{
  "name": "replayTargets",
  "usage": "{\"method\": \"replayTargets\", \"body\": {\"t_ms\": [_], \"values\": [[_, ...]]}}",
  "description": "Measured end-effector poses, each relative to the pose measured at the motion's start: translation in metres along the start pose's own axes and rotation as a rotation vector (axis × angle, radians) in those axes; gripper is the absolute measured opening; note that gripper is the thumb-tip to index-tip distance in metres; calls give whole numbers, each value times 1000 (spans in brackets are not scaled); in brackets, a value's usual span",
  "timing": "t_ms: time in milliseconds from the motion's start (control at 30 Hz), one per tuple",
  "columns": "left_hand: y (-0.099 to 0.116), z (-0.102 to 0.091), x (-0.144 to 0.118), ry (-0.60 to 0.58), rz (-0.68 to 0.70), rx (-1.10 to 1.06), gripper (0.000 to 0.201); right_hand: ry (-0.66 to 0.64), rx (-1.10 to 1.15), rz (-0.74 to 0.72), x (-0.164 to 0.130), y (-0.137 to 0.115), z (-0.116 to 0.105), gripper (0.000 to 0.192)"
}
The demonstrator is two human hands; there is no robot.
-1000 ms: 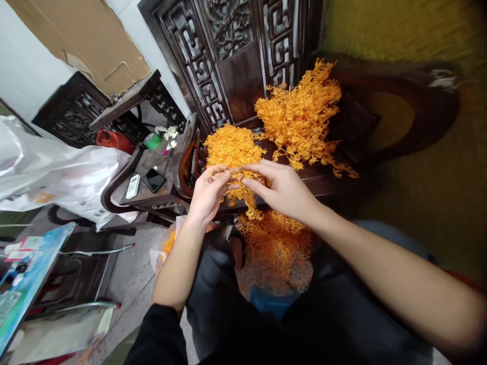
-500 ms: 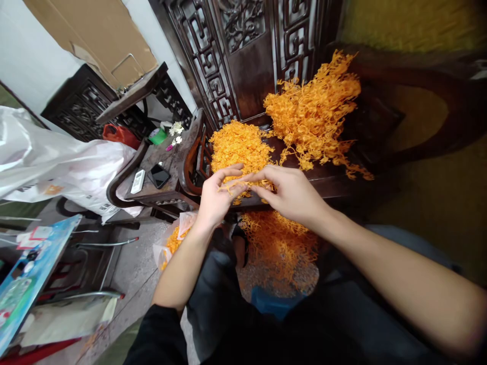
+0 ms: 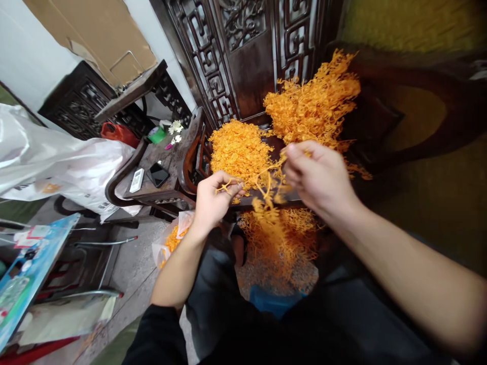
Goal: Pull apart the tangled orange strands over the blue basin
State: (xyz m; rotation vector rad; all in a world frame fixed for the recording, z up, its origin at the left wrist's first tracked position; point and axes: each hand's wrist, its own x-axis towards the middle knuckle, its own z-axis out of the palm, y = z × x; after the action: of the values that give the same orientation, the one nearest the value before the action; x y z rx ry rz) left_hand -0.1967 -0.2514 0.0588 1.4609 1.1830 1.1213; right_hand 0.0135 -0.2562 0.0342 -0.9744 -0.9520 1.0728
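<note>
My left hand [image 3: 216, 202] is closed, pinching thin orange twig-like stems at its fingertips. Up and to the right, my right hand [image 3: 321, 175], a little blurred, is closed on an orange branching sprig [image 3: 270, 190]. The sprig stretches between both hands, and its small curly tufts hang down. Behind the left hand lies a compact heap of small orange curly pieces [image 3: 241, 149] on the dark wooden seat. A taller tangled pile of orange sprigs [image 3: 310, 109] stands beyond my right hand. Below the seat edge is a mass of thin orange stems [image 3: 281, 243].
A carved wooden backrest [image 3: 251, 76] rises behind the heaps. On a side table to the left lie a phone [image 3: 158, 175], a white remote [image 3: 137, 180] and green tape [image 3: 157, 135]. A plastic bag with orange pieces [image 3: 173, 241] sits on the floor. Something blue [image 3: 276, 301] is between my legs.
My hands were together over the front of the compact heap. The right hand has moved right and up with the sprig, while the left stays nearly in place; the sprig now spans the gap.
</note>
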Motion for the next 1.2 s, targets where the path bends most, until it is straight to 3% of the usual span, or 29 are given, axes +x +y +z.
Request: {"method": "replayTargets", "body": {"t_ms": [100, 200, 333, 433, 533, 700, 867, 1033, 1200], "values": [[6, -6, 0, 43, 10, -97, 26, 213, 249, -3, 17, -8, -20, 36], [7, -10, 5, 53, 38, -219, 31, 266, 250, -60, 25, -15, -33, 28], [5, -10, 12, -8, 0, -393, 40, -7, 132, 63, 11, -16, -24, 13], [6, -7, 14, -66, -64, -456, 43, -228, 78, 180, -4, -9, -10, 22], [9, -4, 14, -52, -132, -491, 41, -347, -83, 180, -12, -1, 0, 33], [13, -2, 16, -5, -279, -642, 28, -336, -452, -14, -14, 6, 7, 41], [18, 0, 16, -20, -442, -852, 20, -167, -671, -72, -14, 17, 15, 60], [19, -3, 17, -85, -503, -915, 27, -325, -431, -146, -13, 11, 19, 36], [15, -15, 19, -269, -548, -817, 31, -371, -162, 93, -2, -2, 3, 50]]}}
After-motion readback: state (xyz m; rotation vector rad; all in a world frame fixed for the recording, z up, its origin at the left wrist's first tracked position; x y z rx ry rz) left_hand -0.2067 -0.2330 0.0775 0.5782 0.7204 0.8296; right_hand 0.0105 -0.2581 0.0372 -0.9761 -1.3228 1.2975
